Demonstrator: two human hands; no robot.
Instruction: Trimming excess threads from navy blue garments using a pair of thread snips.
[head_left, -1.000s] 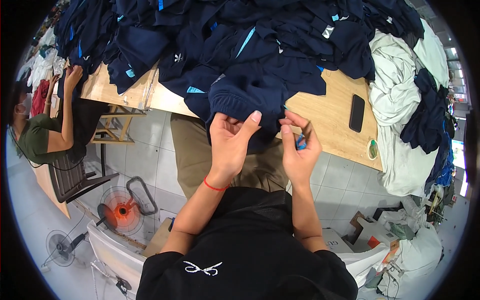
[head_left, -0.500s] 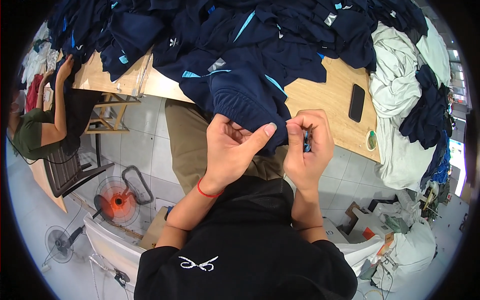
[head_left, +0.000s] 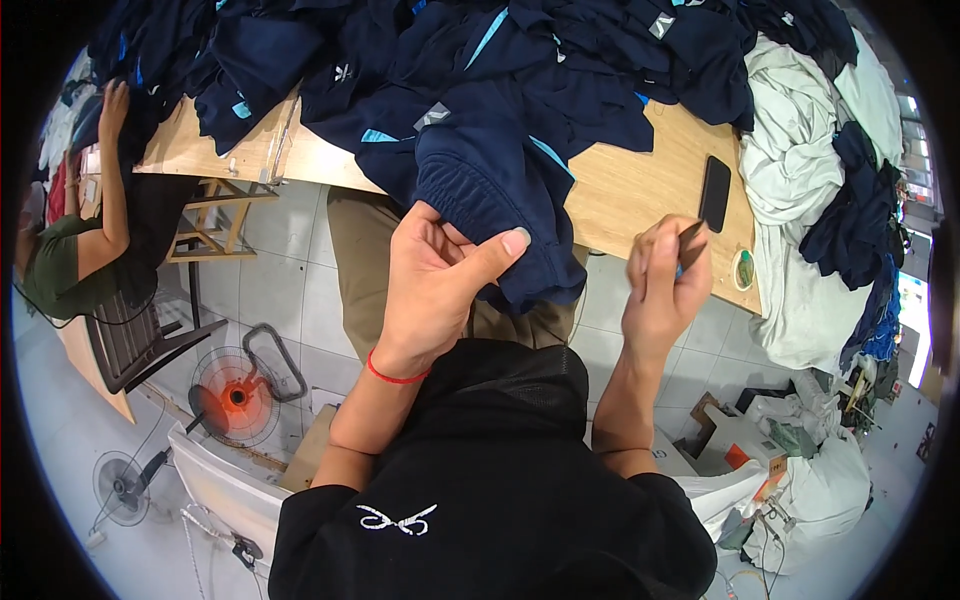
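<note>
My left hand [head_left: 435,285] pinches the gathered elastic edge of a navy garment [head_left: 500,190], thumb on top and fingers curled beneath the cloth. The garment hangs from the table's near edge over my lap, with light-blue trim and a grey patch beyond the elastic. Off to its right and apart from it, my right hand [head_left: 662,290] is closed around small thread snips [head_left: 690,236]. Their dark pointed tip sticks up past my fingers, and a bit of blue shows; the rest is hidden in my palm.
Navy garments [head_left: 400,60] are heaped along the back of the wooden table [head_left: 640,190]. A black phone [head_left: 714,195] and a small round dish [head_left: 743,270] lie at the right, beside piled white cloth [head_left: 790,140]. At the left, a co-worker [head_left: 85,250] handles cloth near fans [head_left: 236,396].
My right hand has moved right, away from the garment, with the snips turned upward. My left hand has shifted slightly left and up, still gripping the elastic. The co-worker's hand has risen.
</note>
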